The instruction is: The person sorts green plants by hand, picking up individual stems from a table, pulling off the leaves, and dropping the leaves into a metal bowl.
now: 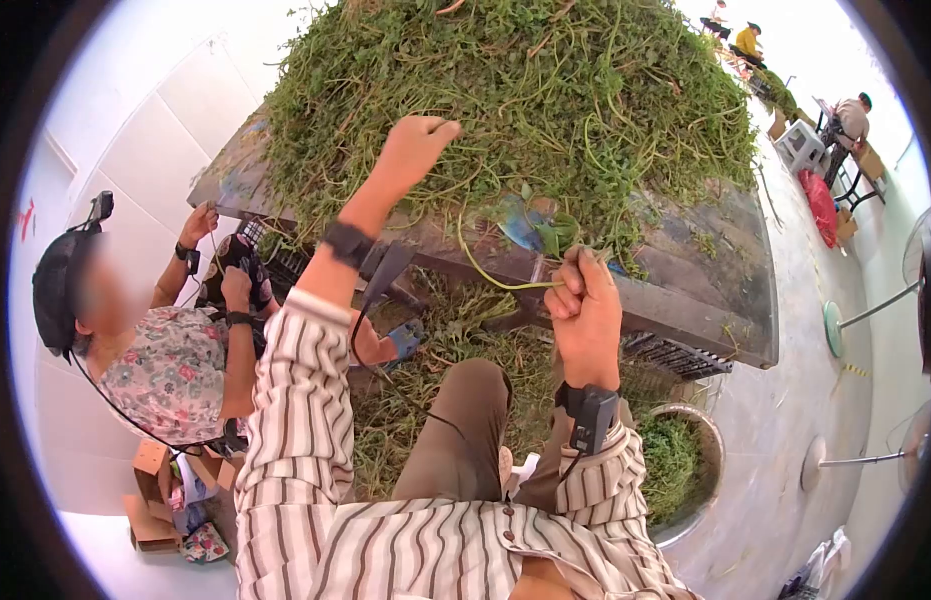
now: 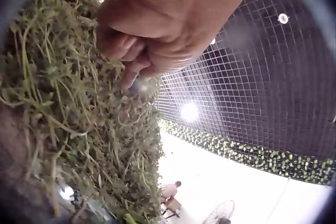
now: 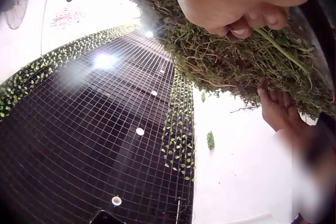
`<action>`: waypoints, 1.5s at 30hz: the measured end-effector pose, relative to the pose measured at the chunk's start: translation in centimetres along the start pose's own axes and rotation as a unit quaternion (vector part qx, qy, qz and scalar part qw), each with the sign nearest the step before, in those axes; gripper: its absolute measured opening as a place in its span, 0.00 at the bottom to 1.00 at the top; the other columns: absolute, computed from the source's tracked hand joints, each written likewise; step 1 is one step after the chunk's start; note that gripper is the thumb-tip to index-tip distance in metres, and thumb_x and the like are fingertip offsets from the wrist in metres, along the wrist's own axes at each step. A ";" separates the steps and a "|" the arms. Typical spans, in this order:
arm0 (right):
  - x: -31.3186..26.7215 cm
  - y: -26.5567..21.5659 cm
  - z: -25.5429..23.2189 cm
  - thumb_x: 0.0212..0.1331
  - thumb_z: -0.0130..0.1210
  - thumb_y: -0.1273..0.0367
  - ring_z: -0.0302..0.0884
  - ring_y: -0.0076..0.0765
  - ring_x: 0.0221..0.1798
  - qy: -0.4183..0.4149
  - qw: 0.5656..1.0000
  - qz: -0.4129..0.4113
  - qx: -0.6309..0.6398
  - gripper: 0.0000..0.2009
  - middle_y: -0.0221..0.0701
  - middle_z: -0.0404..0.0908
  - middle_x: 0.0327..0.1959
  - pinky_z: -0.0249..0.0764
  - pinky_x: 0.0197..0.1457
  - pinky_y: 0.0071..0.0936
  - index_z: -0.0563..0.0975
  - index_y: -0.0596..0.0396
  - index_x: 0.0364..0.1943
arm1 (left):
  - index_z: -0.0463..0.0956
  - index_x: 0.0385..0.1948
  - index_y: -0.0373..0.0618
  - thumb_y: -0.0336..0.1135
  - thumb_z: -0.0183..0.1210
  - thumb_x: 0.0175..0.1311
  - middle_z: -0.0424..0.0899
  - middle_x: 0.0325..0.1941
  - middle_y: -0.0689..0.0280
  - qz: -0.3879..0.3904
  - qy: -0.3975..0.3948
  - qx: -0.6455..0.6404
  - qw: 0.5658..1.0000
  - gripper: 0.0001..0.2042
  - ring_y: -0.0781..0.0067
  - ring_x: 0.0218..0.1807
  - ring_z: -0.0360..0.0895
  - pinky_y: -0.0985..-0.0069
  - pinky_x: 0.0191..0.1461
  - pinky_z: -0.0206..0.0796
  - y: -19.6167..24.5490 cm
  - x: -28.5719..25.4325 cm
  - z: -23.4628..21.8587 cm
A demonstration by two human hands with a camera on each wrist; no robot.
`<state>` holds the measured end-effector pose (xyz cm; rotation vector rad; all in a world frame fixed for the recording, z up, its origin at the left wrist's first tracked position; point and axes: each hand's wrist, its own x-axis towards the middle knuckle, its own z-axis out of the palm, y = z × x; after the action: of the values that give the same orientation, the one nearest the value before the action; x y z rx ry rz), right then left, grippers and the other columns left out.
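My right hand [image 1: 588, 310] pinches a long green stem [image 1: 505, 286] between thumb and fingers, in front of the table edge. The stem curves out to the left and bends upward at its far end. In the right wrist view the stem [image 3: 283, 51] runs out from beneath the curled fingers. Broad green leaves [image 1: 558, 236] lie just beyond this hand. Over the front of a large heap of leafy green stems [image 1: 525, 110] is my left hand [image 1: 413, 152], its fingers curled. Nothing shows in its grasp in the left wrist view, where the fingertips overlap the heap.
The heap covers most of a dark wooden table [image 1: 685, 315]. Loose stems litter the floor below. A round tub [image 1: 713, 455] of greens stands at my right, beyond it fans [image 1: 870, 460]. At left another person [image 1: 175, 360] sits handling a thin stem, near cardboard boxes [image 1: 150, 510].
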<state>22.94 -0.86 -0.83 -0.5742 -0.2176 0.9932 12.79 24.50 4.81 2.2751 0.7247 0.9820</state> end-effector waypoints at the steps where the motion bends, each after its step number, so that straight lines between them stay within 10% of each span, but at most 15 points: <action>1: 0.0 0.0 0.0 0.63 0.46 0.68 0.52 0.14 0.15 -0.001 1.000 -0.002 0.004 0.06 0.21 0.62 0.17 0.53 0.19 0.15 0.70 0.54 0.32 | 0.80 0.33 0.36 0.45 0.52 0.59 0.70 0.17 0.70 -0.061 -0.038 -0.025 0.997 0.18 0.80 0.19 0.60 0.76 0.25 0.53 0.2 1.1 0.9; 6: 0.1 -0.7 -0.4 0.63 0.45 0.68 0.52 0.15 0.16 -0.002 1.000 -0.011 0.006 0.06 0.20 0.62 0.17 0.53 0.19 0.16 0.70 0.54 0.32 | 0.78 0.21 0.41 0.44 0.57 0.56 0.55 0.08 0.76 -0.207 -0.097 -0.139 0.964 0.14 0.82 0.09 0.40 0.77 0.14 0.32 -0.1 5.6 5.1; 14: 0.0 -1.2 -0.9 0.63 0.46 0.67 0.51 0.14 0.16 -0.004 1.000 -0.016 0.009 0.07 0.20 0.60 0.17 0.51 0.20 0.16 0.70 0.55 0.32 | 0.74 0.13 0.38 0.39 0.55 0.53 0.62 0.09 0.71 -0.155 -0.060 -0.180 0.969 0.14 0.80 0.13 0.53 0.76 0.20 0.44 2.7 4.1 5.5; 31: -0.2 2.5 1.7 0.63 0.48 0.60 0.51 0.13 0.17 -0.067 0.991 0.056 -0.099 0.12 0.19 0.60 0.18 0.51 0.19 0.14 0.72 0.54 0.39 | 0.71 0.18 0.43 0.42 0.51 0.63 0.59 0.09 0.79 -0.264 0.015 -0.377 0.888 0.16 0.90 0.12 0.52 0.86 0.16 0.41 8.9 -21.2 5.0; 36: -0.5 2.6 1.8 0.63 0.48 0.62 0.49 0.10 0.14 -0.069 0.960 0.018 -0.272 0.12 0.16 0.59 0.15 0.46 0.16 0.13 0.72 0.54 0.26 | 0.76 0.27 0.39 0.42 0.53 0.63 0.64 0.12 0.78 -0.301 -0.058 -0.336 0.891 0.14 0.90 0.15 0.56 0.86 0.18 0.45 8.3 -22.6 3.9; 38: -0.6 2.5 2.1 0.63 0.48 0.62 0.48 0.10 0.14 -0.063 0.954 0.018 -0.293 0.13 0.15 0.58 0.14 0.45 0.15 0.13 0.72 0.55 0.25 | 0.77 0.36 0.37 0.39 0.53 0.63 0.69 0.18 0.77 -0.148 0.076 -0.222 0.961 0.13 0.90 0.20 0.58 0.87 0.23 0.50 7.4 -22.2 3.6; 45: -0.5 3.9 1.8 0.61 0.48 0.64 0.51 0.15 0.18 -0.090 0.888 -0.068 -0.447 0.13 0.20 0.58 0.14 0.49 0.20 0.18 0.73 0.58 0.24 | 0.76 0.40 0.36 0.36 0.53 0.63 0.75 0.28 0.73 -0.192 0.090 -0.178 0.961 0.12 0.88 0.28 0.64 0.85 0.32 0.60 9.5 -20.9 0.5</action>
<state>19.06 0.98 -1.48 -1.2856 -0.8984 0.7694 3.34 3.97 0.99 1.6723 0.9386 1.0390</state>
